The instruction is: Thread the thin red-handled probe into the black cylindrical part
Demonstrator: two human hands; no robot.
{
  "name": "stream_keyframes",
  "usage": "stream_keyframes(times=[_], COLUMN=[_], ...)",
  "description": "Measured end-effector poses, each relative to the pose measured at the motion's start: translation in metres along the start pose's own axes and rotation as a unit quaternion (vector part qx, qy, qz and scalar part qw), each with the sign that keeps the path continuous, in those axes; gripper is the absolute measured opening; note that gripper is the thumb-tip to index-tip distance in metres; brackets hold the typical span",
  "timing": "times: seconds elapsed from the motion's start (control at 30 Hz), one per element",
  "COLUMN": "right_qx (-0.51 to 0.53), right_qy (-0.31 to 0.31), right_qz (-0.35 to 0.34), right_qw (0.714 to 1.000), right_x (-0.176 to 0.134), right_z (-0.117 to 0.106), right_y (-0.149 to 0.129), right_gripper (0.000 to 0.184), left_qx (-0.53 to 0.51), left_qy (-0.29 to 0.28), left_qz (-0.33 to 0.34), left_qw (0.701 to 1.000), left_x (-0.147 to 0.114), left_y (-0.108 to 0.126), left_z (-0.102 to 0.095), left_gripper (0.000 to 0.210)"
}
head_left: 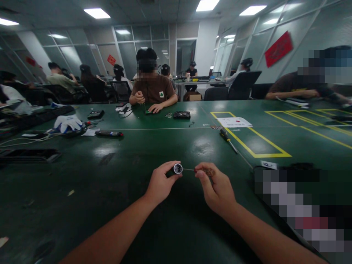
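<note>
Thumb and fingers of my left hand (162,179) are closed round a small cylindrical part (178,168) with a silver rim and a dark inside, its round end facing me. My right hand (218,187) grips a thin screwdriver (189,169) by its reddish, see-through handle. The shaft runs left to the rim of the cylindrical part; whether the tip touches it or goes inside, I cannot tell. Both hands are above the green table (176,234). Beyond them to the right lies a larger screwdriver (228,140) with a black and yellow handle.
A yellow-taped outline (269,151) and a white sheet (234,122) mark the right side. Opposite, a person (154,88) works near a black device (182,115). Leftward lie white gloves (68,124), a pen-shaped tool (109,134) and a black tray (29,155). A blurred black-edged object (291,209) stands close right.
</note>
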State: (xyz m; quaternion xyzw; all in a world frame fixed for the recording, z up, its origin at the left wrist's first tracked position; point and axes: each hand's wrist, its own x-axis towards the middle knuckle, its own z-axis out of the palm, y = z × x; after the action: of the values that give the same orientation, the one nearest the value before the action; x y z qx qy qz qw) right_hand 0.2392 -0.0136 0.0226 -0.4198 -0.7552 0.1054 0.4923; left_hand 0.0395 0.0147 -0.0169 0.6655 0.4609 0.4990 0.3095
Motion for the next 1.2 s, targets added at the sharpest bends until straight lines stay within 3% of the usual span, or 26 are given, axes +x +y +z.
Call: stream_keyframes(times=[0.47, 1.2], right_qx=[-0.003, 0.005], right_qy=[-0.013, -0.02], right_qz=[0.013, -0.005], right_qw=[1.0, 1.0], right_x=[-0.0015, -0.0033], right_z=[-0.0008, -0.0008], right_y=[-0.005, -0.0027], right_gripper=[0.014, 0.012], left_qx=[0.001, 0.029], left_qy=[-0.003, -0.011], left_qz=[-0.017, 0.027], left_qw=[1.0, 0.999], left_x=[0.0, -0.0014], left_y=[0.0028, -0.002], left_z=[-0.0005, 0.0], left_gripper=[0.036, 0.036])
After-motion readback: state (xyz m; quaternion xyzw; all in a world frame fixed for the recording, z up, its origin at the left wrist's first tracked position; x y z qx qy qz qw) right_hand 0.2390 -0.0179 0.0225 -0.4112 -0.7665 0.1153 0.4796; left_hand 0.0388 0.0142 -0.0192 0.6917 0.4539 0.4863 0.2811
